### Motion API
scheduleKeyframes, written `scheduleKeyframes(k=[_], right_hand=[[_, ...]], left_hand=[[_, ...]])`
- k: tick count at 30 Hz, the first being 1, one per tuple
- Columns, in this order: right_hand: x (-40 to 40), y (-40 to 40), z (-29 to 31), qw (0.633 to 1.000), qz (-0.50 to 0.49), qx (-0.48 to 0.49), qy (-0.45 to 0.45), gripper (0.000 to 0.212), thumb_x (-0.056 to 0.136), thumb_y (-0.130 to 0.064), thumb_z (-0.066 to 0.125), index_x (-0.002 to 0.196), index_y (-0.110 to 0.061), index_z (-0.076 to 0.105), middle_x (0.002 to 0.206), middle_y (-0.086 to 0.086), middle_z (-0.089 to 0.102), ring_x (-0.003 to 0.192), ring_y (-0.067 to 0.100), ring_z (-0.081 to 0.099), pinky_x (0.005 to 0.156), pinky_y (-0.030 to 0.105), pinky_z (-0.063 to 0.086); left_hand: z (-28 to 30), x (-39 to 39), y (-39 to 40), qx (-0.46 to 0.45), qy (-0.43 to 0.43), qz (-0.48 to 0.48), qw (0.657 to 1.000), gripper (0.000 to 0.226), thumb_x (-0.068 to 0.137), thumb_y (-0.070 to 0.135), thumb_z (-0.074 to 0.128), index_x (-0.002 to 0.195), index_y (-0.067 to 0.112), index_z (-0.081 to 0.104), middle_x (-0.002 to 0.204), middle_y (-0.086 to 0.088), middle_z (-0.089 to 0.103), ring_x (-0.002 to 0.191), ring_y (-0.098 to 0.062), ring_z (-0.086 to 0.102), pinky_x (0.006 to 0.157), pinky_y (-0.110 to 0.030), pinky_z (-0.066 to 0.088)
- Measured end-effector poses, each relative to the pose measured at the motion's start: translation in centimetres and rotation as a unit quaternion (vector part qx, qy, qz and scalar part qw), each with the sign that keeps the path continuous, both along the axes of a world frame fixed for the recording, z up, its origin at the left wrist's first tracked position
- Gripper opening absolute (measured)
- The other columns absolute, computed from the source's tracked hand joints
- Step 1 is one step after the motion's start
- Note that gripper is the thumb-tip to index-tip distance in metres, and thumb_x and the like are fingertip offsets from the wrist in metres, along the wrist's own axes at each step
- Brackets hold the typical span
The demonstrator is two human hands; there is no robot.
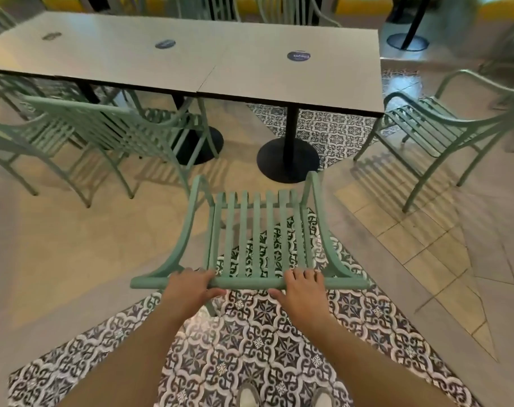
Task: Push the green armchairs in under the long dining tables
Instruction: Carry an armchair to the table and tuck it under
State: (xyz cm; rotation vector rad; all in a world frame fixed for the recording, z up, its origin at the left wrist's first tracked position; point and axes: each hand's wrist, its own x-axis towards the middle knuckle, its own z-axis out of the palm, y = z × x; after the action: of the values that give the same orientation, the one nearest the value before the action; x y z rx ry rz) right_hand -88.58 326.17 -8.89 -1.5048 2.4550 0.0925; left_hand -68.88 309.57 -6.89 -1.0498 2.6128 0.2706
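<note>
A green slatted armchair (258,230) stands on the floor straight in front of me, facing the long dining table (191,60). Its front edge is short of the table's near edge. My left hand (188,286) grips the top rail of the chair's back left of centre. On the same rail, right of centre, my right hand (302,286) curls its fingers over the bar. A second green armchair (109,133) sits at the left, partly under the table. A third green armchair (443,124) stands off the table's right end, turned at an angle.
Two black pedestal bases (288,163) hold the table up, the nearer one just ahead of my chair. More green chairs (209,7) line the far side. Patterned tiles (250,348) cover the floor under me, where the tips of my shoes (250,396) show at the bottom.
</note>
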Motion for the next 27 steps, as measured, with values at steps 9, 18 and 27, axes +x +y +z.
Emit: scheduleKeyframes(k=[9, 18, 27], right_hand=[[0.0, -0.3, 1.5, 0.863, -0.389, -0.306, -0.102, 0.051, 0.088, -0.055, 0.053, 0.129, -0.025, 0.047, 0.132, -0.004, 0.045, 0.127, 0.018, 0.041, 0.106, 0.037, 0.028], [-1.1, -1.6, 3.7, 0.205, -0.686, -0.348, -0.605, 0.07, 0.085, -0.034, 0.069, 0.142, -0.013, 0.034, 0.135, 0.014, 0.046, 0.123, 0.038, 0.048, 0.1, 0.062, 0.04], [-1.6, -3.7, 2.6, 0.189, -0.709, -0.291, -0.614, 0.039, 0.09, -0.007, 0.059, 0.127, -0.005, 0.045, 0.126, 0.017, 0.05, 0.121, 0.038, 0.049, 0.101, 0.057, 0.041]], left_hand=[[-0.9, 3.7, -3.7, -0.046, 0.195, 0.223, 0.954, 0.053, 0.084, 0.071, 0.05, 0.104, 0.024, 0.065, 0.106, 0.004, 0.064, 0.106, -0.021, 0.057, 0.107, -0.047, 0.032], [-0.5, 6.1, -6.4, 0.271, 0.447, 0.736, 0.43, 0.065, 0.085, 0.028, 0.072, 0.137, 0.007, 0.037, 0.132, -0.025, 0.047, 0.113, -0.044, 0.055, 0.08, -0.057, 0.055], [-0.8, 4.3, -6.6, 0.414, 0.441, 0.757, 0.247, 0.047, 0.095, 0.014, 0.057, 0.137, 0.002, 0.04, 0.134, -0.019, 0.051, 0.122, -0.035, 0.053, 0.097, -0.049, 0.05]])
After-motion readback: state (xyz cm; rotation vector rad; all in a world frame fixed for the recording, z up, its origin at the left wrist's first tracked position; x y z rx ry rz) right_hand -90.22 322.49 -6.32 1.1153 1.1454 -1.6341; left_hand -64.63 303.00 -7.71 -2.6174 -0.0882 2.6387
